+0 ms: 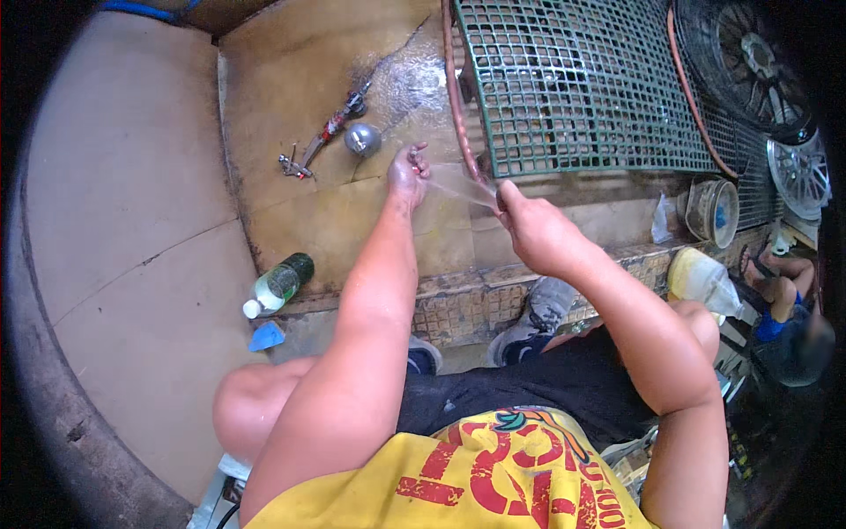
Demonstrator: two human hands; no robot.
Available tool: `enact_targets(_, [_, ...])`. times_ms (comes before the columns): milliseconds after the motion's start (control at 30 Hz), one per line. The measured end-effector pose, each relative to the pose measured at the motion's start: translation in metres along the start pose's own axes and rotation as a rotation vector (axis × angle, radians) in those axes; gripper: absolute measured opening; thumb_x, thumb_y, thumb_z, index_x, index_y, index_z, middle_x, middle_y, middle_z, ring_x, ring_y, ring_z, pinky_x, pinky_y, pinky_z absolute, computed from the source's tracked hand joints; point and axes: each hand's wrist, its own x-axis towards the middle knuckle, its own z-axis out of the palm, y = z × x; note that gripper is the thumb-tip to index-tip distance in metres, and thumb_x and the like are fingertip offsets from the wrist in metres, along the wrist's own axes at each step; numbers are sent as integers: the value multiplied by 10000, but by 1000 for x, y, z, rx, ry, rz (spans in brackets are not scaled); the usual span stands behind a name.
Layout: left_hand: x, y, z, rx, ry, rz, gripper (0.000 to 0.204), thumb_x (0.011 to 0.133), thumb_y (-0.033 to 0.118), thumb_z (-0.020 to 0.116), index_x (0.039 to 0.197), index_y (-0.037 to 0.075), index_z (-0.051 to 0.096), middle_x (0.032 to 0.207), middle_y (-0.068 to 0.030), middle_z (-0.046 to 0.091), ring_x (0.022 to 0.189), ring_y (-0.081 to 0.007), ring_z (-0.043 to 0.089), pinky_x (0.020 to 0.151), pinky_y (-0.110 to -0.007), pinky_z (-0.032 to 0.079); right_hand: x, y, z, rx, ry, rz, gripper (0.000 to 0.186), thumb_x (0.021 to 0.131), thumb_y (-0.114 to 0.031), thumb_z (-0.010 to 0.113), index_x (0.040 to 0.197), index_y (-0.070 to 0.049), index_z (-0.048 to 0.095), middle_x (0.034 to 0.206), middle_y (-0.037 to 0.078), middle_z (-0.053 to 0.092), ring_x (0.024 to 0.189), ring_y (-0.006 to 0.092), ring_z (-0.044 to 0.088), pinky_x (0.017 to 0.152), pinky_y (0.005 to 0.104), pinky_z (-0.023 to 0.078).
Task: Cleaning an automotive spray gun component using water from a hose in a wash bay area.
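My right hand (539, 231) is wrapped round the end of a reddish hose (462, 132), and a jet of water (463, 189) sprays from it to the left. In the jet's path is my left hand (409, 179), with its fingers curled round something small with a bit of red showing, mostly hidden. Just beyond that hand, on the wet tan floor, lies a round silver-grey object (362, 139). Beside it is a long metal part with red sections (330, 129), too small to name.
A green grate (586, 97) covers the far right, with a black-tyred wheel (753, 62) and a silver rim (800, 172) beyond. A bucket (712, 213) and a yellowish jug (701, 280) stand right, near another person (784, 286). A bottle (278, 285) and a blue piece (266, 336) lie left.
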Motion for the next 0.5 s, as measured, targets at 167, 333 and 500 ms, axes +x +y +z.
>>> enact_targets(167, [8,-6,9,-47,101,7,215,1039,183,495,1077,20,630,657,25,394,552,-83,358,474,-236,284,-7,-14,-5,-15,-39,-9,154,975,-97,461,1075,2,398,893,334,636,901,550,584,765,620,432])
enact_targets(333, [16,2,3,-163,100,-14,194,1005,127,487,1117,31,613,662,14,423,534,-110,388,467,-253,297,-2,-27,-9,-54,-51,-9,192,916,-30,462,1090,1,387,885,337,638,896,545,596,769,626,438])
enact_targets(500, [14,1,12,-130,182,3,225,1024,154,467,1168,25,582,683,5,435,548,-101,382,472,-251,304,0,-26,-11,-76,-43,16,184,921,-32,465,1082,5,385,885,339,638,900,543,593,772,620,438])
